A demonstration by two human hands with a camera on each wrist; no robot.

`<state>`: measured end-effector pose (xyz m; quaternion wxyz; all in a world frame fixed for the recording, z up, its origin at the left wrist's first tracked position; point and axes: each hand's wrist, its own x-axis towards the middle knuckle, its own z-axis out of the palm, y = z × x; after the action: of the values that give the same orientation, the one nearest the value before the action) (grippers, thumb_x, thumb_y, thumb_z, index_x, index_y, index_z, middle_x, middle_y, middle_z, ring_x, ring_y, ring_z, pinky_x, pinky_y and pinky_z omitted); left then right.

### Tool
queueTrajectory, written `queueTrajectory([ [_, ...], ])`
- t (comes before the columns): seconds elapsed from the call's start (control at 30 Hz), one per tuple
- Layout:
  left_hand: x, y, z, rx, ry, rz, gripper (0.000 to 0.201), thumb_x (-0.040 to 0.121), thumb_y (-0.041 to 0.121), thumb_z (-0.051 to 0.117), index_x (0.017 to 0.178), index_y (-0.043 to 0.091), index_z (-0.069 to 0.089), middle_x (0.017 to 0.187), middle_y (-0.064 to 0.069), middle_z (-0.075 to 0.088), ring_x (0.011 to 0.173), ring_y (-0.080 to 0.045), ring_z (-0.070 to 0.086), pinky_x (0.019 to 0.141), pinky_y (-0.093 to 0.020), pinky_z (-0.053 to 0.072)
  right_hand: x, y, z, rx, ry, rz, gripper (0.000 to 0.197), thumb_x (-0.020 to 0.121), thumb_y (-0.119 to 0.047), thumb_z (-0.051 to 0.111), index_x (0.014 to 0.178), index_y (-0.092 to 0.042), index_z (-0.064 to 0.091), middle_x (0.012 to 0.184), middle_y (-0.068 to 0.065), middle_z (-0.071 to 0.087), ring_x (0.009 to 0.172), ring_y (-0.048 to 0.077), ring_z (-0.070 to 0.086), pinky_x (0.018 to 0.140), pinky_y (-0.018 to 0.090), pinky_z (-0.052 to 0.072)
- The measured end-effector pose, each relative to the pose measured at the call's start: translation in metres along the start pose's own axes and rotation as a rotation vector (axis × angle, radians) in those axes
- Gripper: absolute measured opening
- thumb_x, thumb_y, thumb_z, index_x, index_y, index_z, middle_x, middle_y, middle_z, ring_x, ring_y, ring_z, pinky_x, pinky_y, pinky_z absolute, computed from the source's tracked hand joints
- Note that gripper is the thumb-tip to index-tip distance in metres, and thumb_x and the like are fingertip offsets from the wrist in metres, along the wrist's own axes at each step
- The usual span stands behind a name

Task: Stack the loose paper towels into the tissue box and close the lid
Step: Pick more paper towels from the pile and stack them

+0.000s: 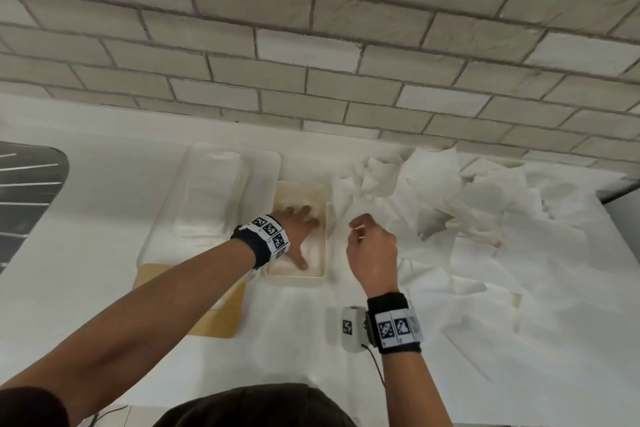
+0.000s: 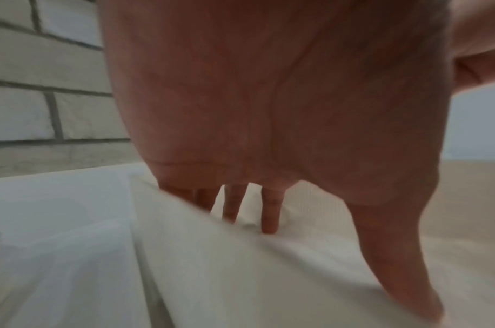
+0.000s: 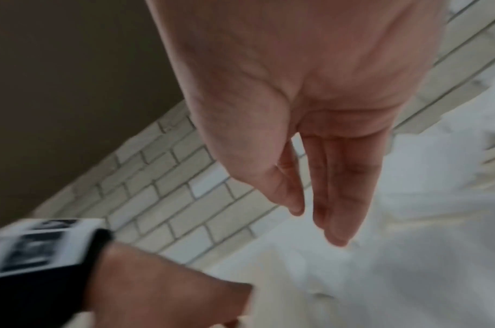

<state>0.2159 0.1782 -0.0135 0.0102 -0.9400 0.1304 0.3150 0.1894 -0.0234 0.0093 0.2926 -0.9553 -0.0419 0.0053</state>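
Box [image 1: 322, 218]: open, mid-tabletop [image 1: 104, 184], towels stacked inside. Left hand [image 1: 298, 232]: fingers [image 2: 270, 213] spread flat, pressing the stack within the rim. Right hand [image 1: 372, 246]: just right of the box, above the tabletop, fingers [image 3: 339, 188] straight and together, holding nothing. Loose towels [image 1: 467, 211]: heaped right, reaching the wall [image 1: 311, 28]. Clear lid [image 1: 211, 198]: left of the box, touching its edge. Bare tabletop at near centre.

Head view downward (wide), wrist views close along palms, brick wall [image 1: 311, 28] shared
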Motion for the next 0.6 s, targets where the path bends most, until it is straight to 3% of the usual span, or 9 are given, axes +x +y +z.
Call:
queueTrajectory([
  [0.07, -0.002, 0.004, 0.001, -0.003, -0.024, -0.017, 0.118, 0.079, 0.059, 0.087, 0.169, 0.026, 0.017, 0.179, -0.01, -0.002, 0.162, -0.044, 0.012, 0.128, -0.052, 0.025, 0.015, 0.028, 0.0, -0.146, -0.167, 0.004, 0.043, 0.098, -0.014, 0.062, 0.138, -0.029, 0.06, 0.129, 0.016, 0.061, 0.117, 0.035, 0.064, 0.097, 0.04, 0.053],
  [0.1, -0.003, 0.006, -0.001, -0.011, -0.013, -0.024, 0.116, 0.08, 0.058, 0.086, 0.168, 0.025, 0.02, 0.179, -0.009, 0.0, 0.162, -0.043, 0.013, 0.128, -0.052, 0.026, 0.02, 0.04, 0.003, -0.236, -0.3, -0.022, 0.061, 0.094, -0.012, 0.066, 0.148, -0.036, 0.052, 0.147, 0.019, 0.046, 0.135, 0.039, 0.053, 0.111, 0.046, 0.046],
  [0.17, -0.009, 0.008, -0.009, -0.045, 0.039, -0.046, 0.104, 0.083, 0.057, 0.084, 0.164, 0.022, 0.03, 0.176, -0.01, 0.015, 0.16, -0.038, 0.022, 0.125, -0.05, 0.032, 0.023, 0.061, 0.011, -0.386, -0.512, -0.184, 0.091, 0.084, -0.01, 0.073, 0.157, -0.049, 0.036, 0.171, 0.011, 0.009, 0.161, 0.044, 0.013, 0.129, 0.057, 0.022],
  [0.2, -0.013, 0.009, -0.013, -0.076, 0.084, -0.059, 0.097, 0.085, 0.056, 0.082, 0.161, 0.021, 0.034, 0.172, -0.009, 0.026, 0.157, -0.036, 0.03, 0.122, -0.049, 0.037, 0.021, 0.068, 0.016, -0.436, -0.568, -0.281, 0.095, 0.081, -0.011, 0.075, 0.156, -0.051, 0.034, 0.174, 0.003, 0.005, 0.164, 0.038, 0.003, 0.131, 0.059, 0.014],
  [0.27, -0.026, 0.012, -0.022, -0.159, 0.179, -0.09, 0.084, 0.09, 0.053, 0.077, 0.157, 0.022, 0.038, 0.161, -0.006, 0.043, 0.145, -0.03, 0.046, 0.112, -0.046, 0.047, 0.016, 0.079, 0.021, -0.441, -0.563, -0.365, 0.079, 0.082, -0.015, 0.075, 0.149, -0.048, 0.048, 0.171, -0.002, 0.024, 0.163, 0.026, 0.018, 0.131, 0.057, 0.018],
  [0.37, -0.047, 0.02, -0.029, -0.336, 0.316, -0.093, 0.07, 0.095, 0.055, 0.07, 0.154, 0.029, 0.042, 0.147, 0.0, 0.054, 0.133, -0.024, 0.054, 0.106, -0.042, 0.049, 0.017, 0.097, 0.02, -0.301, -0.405, -0.355, 0.026, 0.096, -0.035, 0.072, 0.122, -0.038, 0.075, 0.153, -0.012, 0.056, 0.143, 0.013, 0.052, 0.124, 0.046, 0.035],
  [0.47, -0.064, 0.035, -0.033, -0.609, 0.479, 0.013, 0.066, 0.091, 0.06, 0.075, 0.147, 0.034, 0.051, 0.147, 0.01, 0.057, 0.138, -0.015, 0.05, 0.115, -0.037, 0.044, 0.022, 0.103, -0.005, 0.08, -0.276, -0.261, 0.023, 0.102, -0.039, 0.073, 0.118, -0.025, 0.082, 0.137, -0.011, 0.069, 0.12, 0.002, 0.065, 0.108, 0.037, 0.052],
  [0.53, -0.071, 0.051, -0.038, -0.741, 0.558, 0.055, 0.079, 0.085, 0.061, 0.081, 0.151, 0.034, 0.048, 0.153, 0.015, 0.053, 0.139, -0.007, 0.048, 0.117, -0.03, 0.041, 0.027, 0.095, -0.037, 0.27, -0.219, -0.203, 0.023, 0.104, -0.038, 0.071, 0.117, -0.022, 0.081, 0.111, -0.015, 0.075, 0.102, -0.009, 0.065, 0.098, 0.035, 0.055],
  [0.6, -0.074, 0.069, -0.047, -0.866, 0.58, 0.104, 0.098, 0.077, 0.061, 0.089, 0.158, 0.038, 0.038, 0.16, 0.021, 0.043, 0.141, 0.001, 0.043, 0.12, -0.028, 0.038, 0.031, 0.082, -0.073, 0.385, -0.24, -0.199, 0.027, 0.107, -0.048, 0.063, 0.111, -0.025, 0.076, 0.092, -0.004, 0.076, 0.091, 0.005, 0.07, 0.09, 0.044, 0.057],
])
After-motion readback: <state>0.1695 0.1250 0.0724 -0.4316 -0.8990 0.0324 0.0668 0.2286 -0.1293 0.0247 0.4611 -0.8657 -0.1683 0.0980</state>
